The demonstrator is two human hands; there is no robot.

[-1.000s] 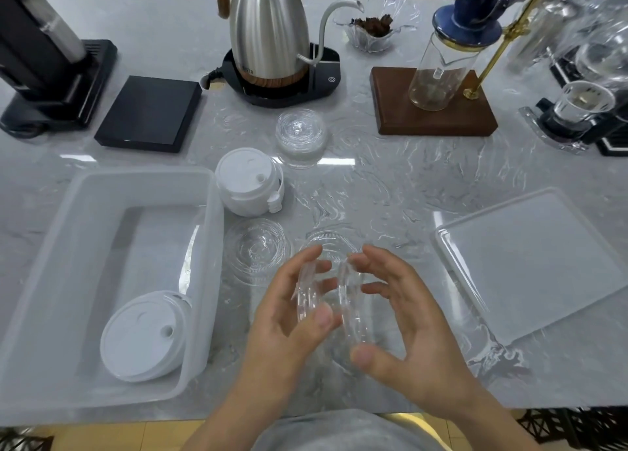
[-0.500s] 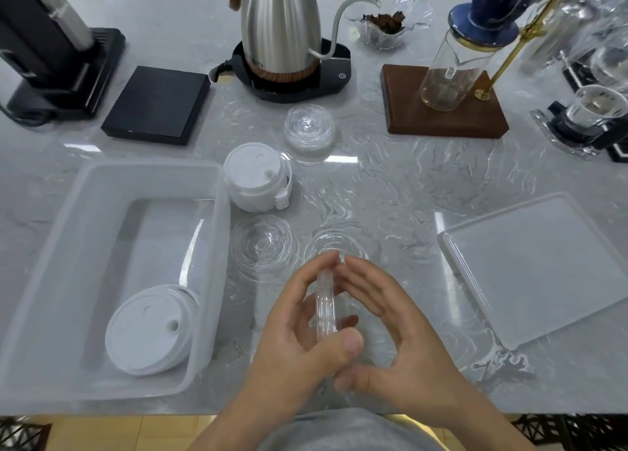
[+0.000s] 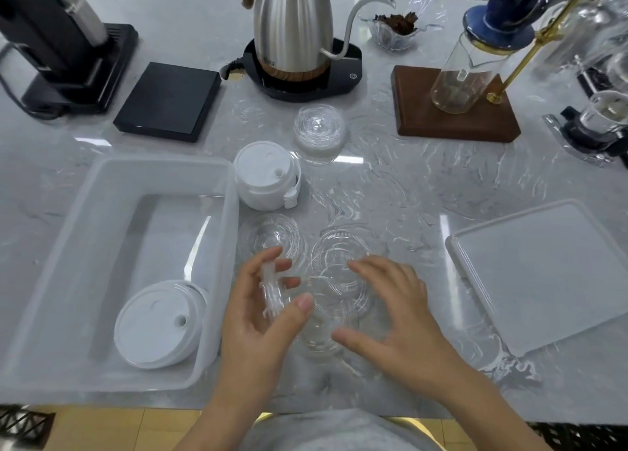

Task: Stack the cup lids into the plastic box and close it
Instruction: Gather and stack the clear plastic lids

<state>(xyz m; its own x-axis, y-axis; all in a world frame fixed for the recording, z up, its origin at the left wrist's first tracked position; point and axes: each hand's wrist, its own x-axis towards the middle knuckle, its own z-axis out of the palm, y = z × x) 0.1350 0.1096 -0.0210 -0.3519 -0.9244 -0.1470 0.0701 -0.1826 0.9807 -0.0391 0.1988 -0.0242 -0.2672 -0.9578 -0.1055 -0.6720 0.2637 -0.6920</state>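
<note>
My left hand (image 3: 261, 311) pinches a small nested pair of clear lids (image 3: 271, 292) on edge between thumb and fingertips, just beyond the near right corner of the plastic box (image 3: 217, 165). My right hand (image 3: 390, 314) is spread open and holds nothing; it hovers palm down over another clear lid (image 3: 336, 301) lying on the counter (image 3: 407, 185) directly right of the held pair.

To the left of my grip, inside the box, one white lid (image 3: 156, 324) already leans against the near right wall. Ahead of my grip two more clear lids (image 3: 268, 236) lie flat, and further ahead stand a stack of white lids (image 3: 265, 175) and a stack of clear lids (image 3: 318, 132). The box cover (image 3: 543, 273) rests well off to the right.

I judge the step in hand to be gathering the loose clear lids into one stack before moving them left into the box. Doing it well means turning the held pair flat, so the rims seat over the next lid instead of skating off it. These thin lids look slippery and easily crushed, so I would keep the pinch light and on the rims. The right hand should steady the lid beneath it by the edge. I would leave room in the box beside the white lid for the taller stacks.
</note>
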